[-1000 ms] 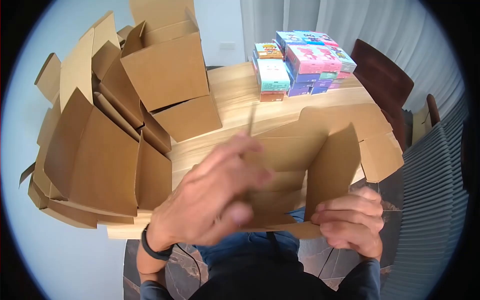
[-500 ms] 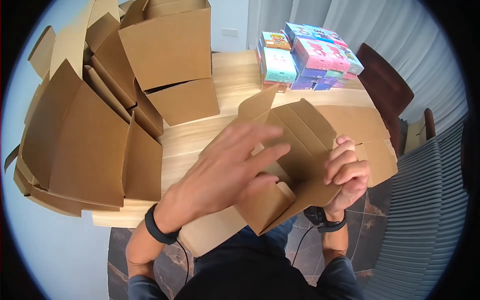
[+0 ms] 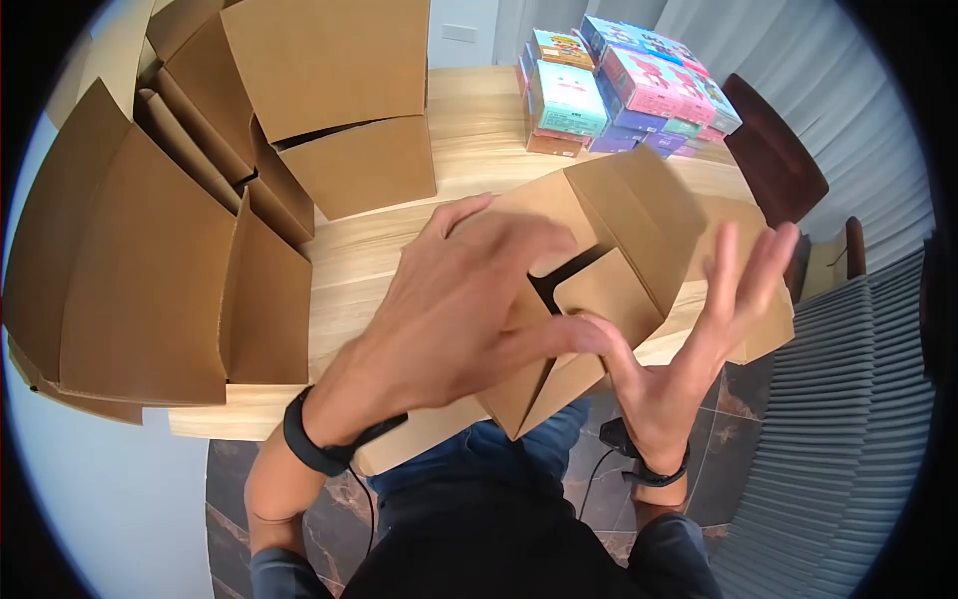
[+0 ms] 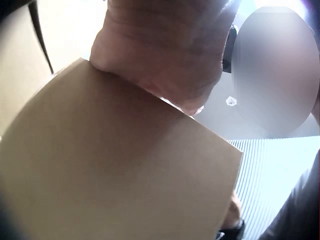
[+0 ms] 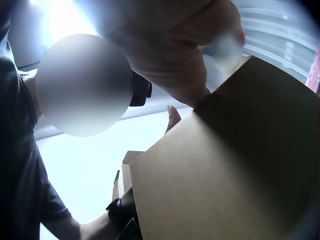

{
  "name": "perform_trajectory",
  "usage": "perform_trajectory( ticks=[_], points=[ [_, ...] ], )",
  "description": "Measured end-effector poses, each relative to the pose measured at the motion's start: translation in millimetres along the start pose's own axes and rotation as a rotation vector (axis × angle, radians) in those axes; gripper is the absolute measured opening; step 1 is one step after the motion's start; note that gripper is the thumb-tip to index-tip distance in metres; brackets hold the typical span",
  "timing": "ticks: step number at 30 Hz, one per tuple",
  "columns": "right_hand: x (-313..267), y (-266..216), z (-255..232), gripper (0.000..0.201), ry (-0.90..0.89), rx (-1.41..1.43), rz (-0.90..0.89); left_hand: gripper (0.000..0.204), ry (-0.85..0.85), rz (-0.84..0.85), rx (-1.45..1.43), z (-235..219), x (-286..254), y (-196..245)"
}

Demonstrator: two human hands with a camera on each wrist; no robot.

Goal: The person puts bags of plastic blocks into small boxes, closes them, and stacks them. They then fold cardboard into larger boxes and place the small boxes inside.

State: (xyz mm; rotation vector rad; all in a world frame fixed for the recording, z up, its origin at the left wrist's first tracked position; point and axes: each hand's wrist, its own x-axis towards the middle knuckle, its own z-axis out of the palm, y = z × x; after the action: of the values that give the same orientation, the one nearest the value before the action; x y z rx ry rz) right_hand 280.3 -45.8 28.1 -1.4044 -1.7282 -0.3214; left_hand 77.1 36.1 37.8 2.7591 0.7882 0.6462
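Note:
A brown cardboard box is tilted between both hands at the table's front edge, its small flaps folded inward with a dark gap between them. Over the near-left flaps lies my left hand, slightly blurred, thumb stretched across toward the right. My right hand is at the box's right side with its fingers straight and raised, its thumb at a flap near the left thumb. A plain box wall fills much of the left wrist view. In the right wrist view a box panel covers the lower right.
Large opened cardboard boxes crowd the left of the wooden table. A stack of small colourful boxes stands at the back right. Beneath the held box, flat cardboard lies at the right. A brown chair stands beyond the table.
The cardboard box has been turned and its flaps now lie folded inward. My right hand has let go of the box edge and straightened its fingers; my left hand has come over the flaps.

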Motion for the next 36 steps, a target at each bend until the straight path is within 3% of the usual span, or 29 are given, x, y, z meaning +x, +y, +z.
perform_trajectory(
  ticks=[2,3,5,6,9,11,12,14,15,17,18,20,21,22,23,25,26,27,28,29,30,31,32,33,35,36],
  points=[
    [5,-4,-1,0.094,-0.092,0.201,0.108,0.089,0.156,-0.161,-0.041,3,1,9],
    [7,-6,-2,0.093,-0.131,0.296,0.169,0.089,0.163,-0.167,-0.049,5,1,9],
    [15,10,-8,0.063,-0.355,0.119,-0.206,0.091,0.206,-0.169,-0.049,8,1,5],
    [15,9,-6,0.036,-0.35,0.117,-0.2,0.091,0.214,-0.171,-0.05,7,1,4],
    [19,22,-11,0.032,-0.477,0.143,-0.302,0.086,0.337,-0.156,-0.318,2,-2,-1],
    [19,18,-12,0.029,-0.506,0.077,-0.297,0.076,0.28,-0.098,-0.04,1,-9,-8],
    [18,15,-13,0.026,-0.531,0.013,-0.297,0.076,0.269,-0.095,-0.046,1,-9,-8],
    [18,14,-10,0.025,-0.539,0.06,-0.26,0.067,0.067,-0.267,0.026,0,-7,-10],
    [18,14,-8,0.024,-0.546,0.107,-0.234,0.067,0.057,-0.267,0.022,-3,-3,-11],
    [19,17,-8,0.024,-0.551,0.103,-0.22,0.066,-0.087,-0.366,-0.121,-11,11,-11],
    [21,21,-8,0.026,-0.582,0.126,-0.248,0.066,-0.089,-0.364,-0.122,-8,12,-13],
    [18,27,-8,0.029,-0.61,0.15,-0.275,0.062,0.07,-0.303,-0.211,-1,10,-18],
    [11,33,-4,0.037,-0.472,0.251,-0.191,0.062,0.07,-0.302,-0.207,-2,9,-17],
    [6,38,0,0.045,-0.331,0.352,-0.111,0.063,0.249,-0.429,-0.322,-2,6,-14],
    [0,43,0,0.045,-0.325,0.357,-0.115,0.063,0.337,-0.492,-0.374,-2,-2,-12],
    [-10,52,-4,0.068,-0.302,0.694,0.308,0.07,0.502,-0.579,-0.372,2,-25,-8],
    [-10,56,-11,0.083,-0.415,0.66,0.417,0.077,0.57,-0.608,-0.317,5,-38,-4],
    [-13,56,-13,0.083,-0.409,0.666,0.417,0.077,0.567,-0.605,-0.31,7,-45,5],
    [-16,54,-12,0.082,-0.453,0.866,0.735,0.085,0.519,-0.738,-0.785,9,-50,15],
    [-18,52,-13,0.082,-0.502,1.062,1.048,0.089,0.497,-0.785,-1.021,12,-53,25],
    [-22,49,-17,0.081,-0.485,1.146,1.095,0.094,0.483,-0.849,-1.248,15,-56,35],
    [-30,46,-25,0.08,-0.479,1.229,1.136,0.099,0.436,-0.762,-1.252,21,-56,46],
    [-46,54,-41,0.077,-0.34,1.238,1.12,0.105,0.398,-0.674,-1.25,24,-55,55],
    [-47,47,-55,0.073,-0.063,1.242,1.197,0.109,0.388,-0.561,-1.143,19,-57,65],
    [-47,35,-81,0.066,0.49,1.173,1.22,0.092,0.499,-0.148,-0.811,3,-44,81],
    [-54,38,-89,0.066,0.584,1.179,1.064,0.074,0.523,0.031,-0.795,-2,-35,91]
  ],
)
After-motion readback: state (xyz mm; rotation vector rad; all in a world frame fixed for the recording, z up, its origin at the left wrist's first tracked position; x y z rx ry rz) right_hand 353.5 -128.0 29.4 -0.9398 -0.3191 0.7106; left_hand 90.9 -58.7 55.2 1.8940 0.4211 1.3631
